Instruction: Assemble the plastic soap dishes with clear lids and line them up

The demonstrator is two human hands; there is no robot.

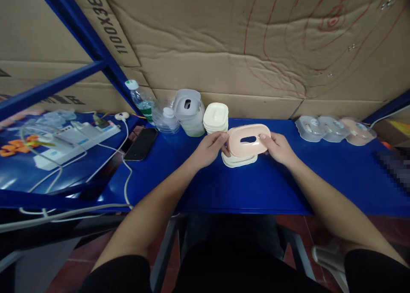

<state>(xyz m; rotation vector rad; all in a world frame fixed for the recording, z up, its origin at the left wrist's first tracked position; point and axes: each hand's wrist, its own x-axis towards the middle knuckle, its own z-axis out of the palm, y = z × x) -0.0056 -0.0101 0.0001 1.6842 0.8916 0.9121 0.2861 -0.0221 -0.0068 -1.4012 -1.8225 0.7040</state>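
A pink oval lid [237, 142] with a dark slot in its middle is held up between both hands. My left hand [213, 147] pinches its left end, and my right hand [278, 147] grips the right end with the thumb on top. Partly hidden under the lid, a cream tray-like piece [239, 161] lies on the blue table. Just behind my left hand stands a stack of cream pieces [216, 117]. Left of that stack is a pile of grey slotted lids [188, 109].
On the blue table [243, 190], three lidded containers [332, 128] stand at the back right. Further left are clear round plastic pieces [166, 118], a bottle [142, 103], a black phone [141, 144] and a white power strip [78, 143] with cables. Cardboard [205, 36] rises behind.
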